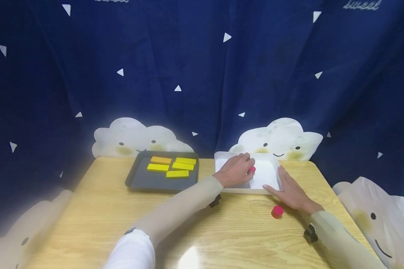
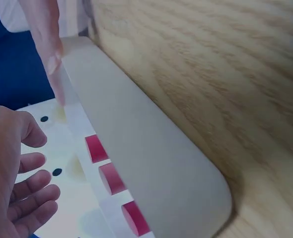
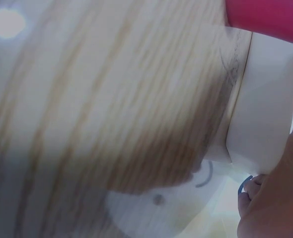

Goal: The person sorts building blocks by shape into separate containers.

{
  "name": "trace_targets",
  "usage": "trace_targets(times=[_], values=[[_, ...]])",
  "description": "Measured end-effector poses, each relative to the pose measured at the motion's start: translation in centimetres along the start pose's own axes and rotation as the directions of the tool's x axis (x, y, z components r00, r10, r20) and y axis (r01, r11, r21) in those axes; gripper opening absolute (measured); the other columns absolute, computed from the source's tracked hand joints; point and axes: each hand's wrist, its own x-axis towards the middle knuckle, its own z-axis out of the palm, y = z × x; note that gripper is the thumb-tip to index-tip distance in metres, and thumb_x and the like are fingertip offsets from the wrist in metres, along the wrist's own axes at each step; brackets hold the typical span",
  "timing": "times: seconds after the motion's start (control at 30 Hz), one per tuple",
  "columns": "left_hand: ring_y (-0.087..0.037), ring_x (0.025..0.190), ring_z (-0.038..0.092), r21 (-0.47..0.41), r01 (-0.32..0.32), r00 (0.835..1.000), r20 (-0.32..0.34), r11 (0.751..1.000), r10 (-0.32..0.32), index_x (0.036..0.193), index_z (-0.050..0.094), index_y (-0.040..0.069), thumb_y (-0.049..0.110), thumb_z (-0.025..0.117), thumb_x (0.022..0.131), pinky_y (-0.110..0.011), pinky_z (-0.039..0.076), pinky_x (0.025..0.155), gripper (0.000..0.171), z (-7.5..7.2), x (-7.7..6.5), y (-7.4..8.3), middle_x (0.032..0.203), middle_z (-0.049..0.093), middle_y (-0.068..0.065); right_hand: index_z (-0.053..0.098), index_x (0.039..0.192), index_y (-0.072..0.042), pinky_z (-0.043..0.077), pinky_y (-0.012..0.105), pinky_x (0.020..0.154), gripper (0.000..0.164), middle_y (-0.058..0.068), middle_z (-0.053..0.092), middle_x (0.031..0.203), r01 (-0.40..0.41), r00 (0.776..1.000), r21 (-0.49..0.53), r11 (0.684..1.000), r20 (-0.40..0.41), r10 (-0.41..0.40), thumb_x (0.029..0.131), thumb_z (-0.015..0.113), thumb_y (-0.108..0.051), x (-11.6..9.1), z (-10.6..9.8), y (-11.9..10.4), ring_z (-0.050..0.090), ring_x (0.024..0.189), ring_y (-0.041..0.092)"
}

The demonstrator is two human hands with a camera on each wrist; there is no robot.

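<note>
My left hand [image 1: 237, 170] is over the white tray [image 1: 274, 163], with a red round block [image 1: 252, 170] by its fingers in the head view. In the left wrist view the left hand [image 2: 12, 178] has loosely bent fingers with nothing visible between them. Beyond the tray's wall, three red blocks [image 2: 111, 178] show in a row. My right hand [image 1: 291, 190] rests against the tray's right end with its fingers extended. Another red round block [image 1: 277, 212] is on the table near the right wrist; it also shows in the right wrist view.
Left of the white tray lies a dark grey tray [image 1: 138, 179] holding several yellow blocks [image 1: 177, 174] and an orange block [image 1: 161, 160]. Both trays are on a wooden table [image 1: 229, 231]. Behind it hangs a dark blue curtain [image 1: 202, 63] with cloud prints.
</note>
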Motion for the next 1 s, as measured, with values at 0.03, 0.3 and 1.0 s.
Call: trace_targets(times=[0.03, 0.3, 1.0], values=[[-0.012, 0.086, 0.055, 0.003, -0.002, 1.000, 0.007, 1.000, 0.002, 0.111, 0.068, 0.016, 0.028, 0.068, 0.101, -0.021, 0.049, 0.072, 0.015, -0.2, -0.3, 0.0, 0.099, 0.059, 0.002, -0.003, 0.168, 0.006, 0.016, 0.075, 0.125, 0.121, 0.032, 0.001, 0.176, -0.003, 1.000, -0.002, 1.000, 0.001, 0.003, 0.099, 0.060, -0.071, 0.0, 0.0, 0.0, 0.010, 0.160, 0.056], [-0.013, 0.092, 0.058, 0.008, -0.040, 0.999, 0.024, 0.999, 0.040, 0.125, 0.069, 0.016, 0.030, 0.064, 0.102, -0.022, 0.053, 0.076, 0.028, -1.8, -2.6, 0.2, 0.110, 0.063, 0.000, -0.001, 0.168, 0.006, 0.016, 0.075, 0.125, 0.121, 0.032, 0.002, 0.176, -0.002, 1.000, -0.007, 1.000, -0.009, 0.002, 0.099, 0.061, -0.071, -0.4, -0.2, -0.1, 0.011, 0.159, 0.057], [-0.009, 0.086, 0.060, -0.052, -0.134, 0.989, -0.070, 0.990, 0.130, 0.124, 0.070, 0.016, 0.034, 0.069, 0.100, -0.015, 0.054, 0.072, 0.030, -3.4, -10.4, 2.9, 0.115, 0.063, 0.001, -0.002, 0.169, 0.004, 0.017, 0.075, 0.125, 0.122, 0.031, 0.004, 0.176, -0.008, 1.000, -0.011, 1.000, -0.002, 0.008, 0.098, 0.060, -0.073, -0.2, 0.0, -0.1, 0.012, 0.160, 0.055]])
